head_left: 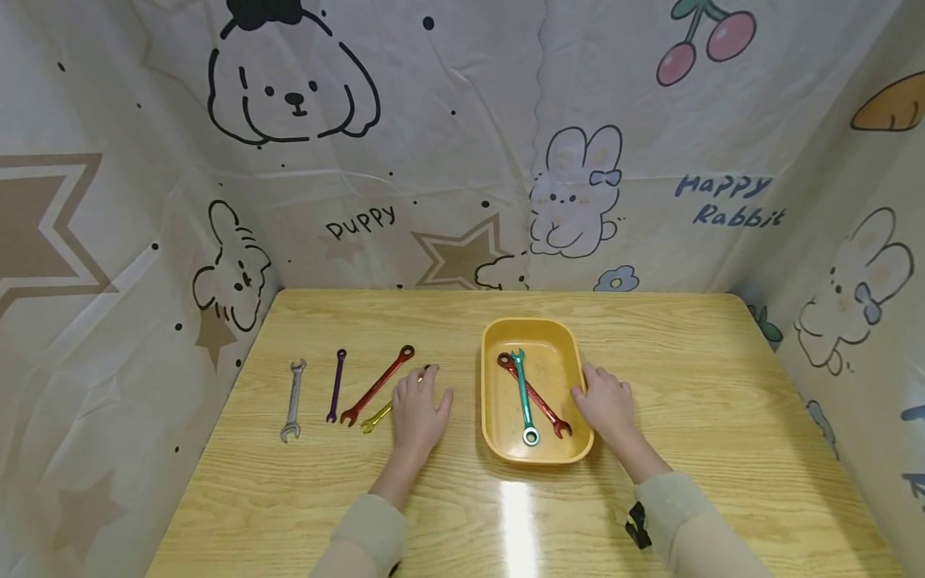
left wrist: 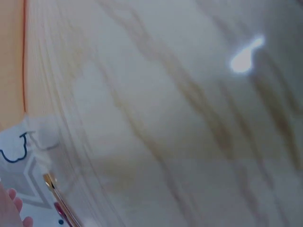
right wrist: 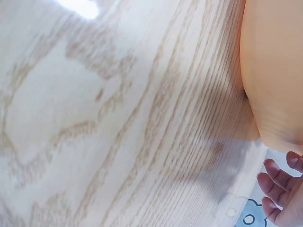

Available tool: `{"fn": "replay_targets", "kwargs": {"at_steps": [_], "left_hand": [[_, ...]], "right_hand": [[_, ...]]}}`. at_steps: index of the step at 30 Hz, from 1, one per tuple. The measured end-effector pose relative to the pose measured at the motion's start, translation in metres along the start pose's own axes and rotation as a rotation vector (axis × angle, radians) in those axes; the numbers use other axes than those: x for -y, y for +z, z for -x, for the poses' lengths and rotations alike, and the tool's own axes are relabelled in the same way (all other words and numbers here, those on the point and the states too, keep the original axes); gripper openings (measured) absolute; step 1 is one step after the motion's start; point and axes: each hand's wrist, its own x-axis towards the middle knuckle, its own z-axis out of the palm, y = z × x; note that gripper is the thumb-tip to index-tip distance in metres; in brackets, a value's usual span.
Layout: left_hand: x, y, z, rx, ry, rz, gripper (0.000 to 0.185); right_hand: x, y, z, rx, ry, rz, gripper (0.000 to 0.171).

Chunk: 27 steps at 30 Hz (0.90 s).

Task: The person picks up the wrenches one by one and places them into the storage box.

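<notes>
My left hand [head_left: 419,411] lies over a yellow wrench [head_left: 378,418], hiding its middle, with fingers stretched forward and thumb spread. In the left wrist view, its fingertips [left wrist: 17,203] show a small gap beside the wrench [left wrist: 50,183]. At the yellow tray [head_left: 491,440], my right hand [head_left: 609,403] holds the right rim, thumb over the edge. Its other fingers [right wrist: 274,187] stay outside, slightly bent. Inside the tray, a teal wrench [head_left: 523,393] crosses over a red wrench [head_left: 546,408].
Left of my left hand lie another red wrench [head_left: 377,385], a small purple wrench [head_left: 336,387] and a silver wrench [head_left: 292,401]. All rest on the wood-grain table [head_left: 686,345]. A printed cloth [head_left: 448,160] hangs around its back and sides.
</notes>
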Motion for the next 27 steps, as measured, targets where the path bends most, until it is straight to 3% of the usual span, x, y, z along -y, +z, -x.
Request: {"fn": "replay_targets", "kwargs": {"at_steps": [13,27], "left_hand": [[0.020,0.003,-0.002,-0.054,-0.111,0.102,0.043],[0.036,0.008,-0.003,-0.019,-0.201,0.113,0.039]], "right_hand": [[0.001,-0.001,0.001,0.008,0.003,-0.008,0.041],[0.001,-0.001,-0.001,0.032,0.012,-0.006,0.044]]}}
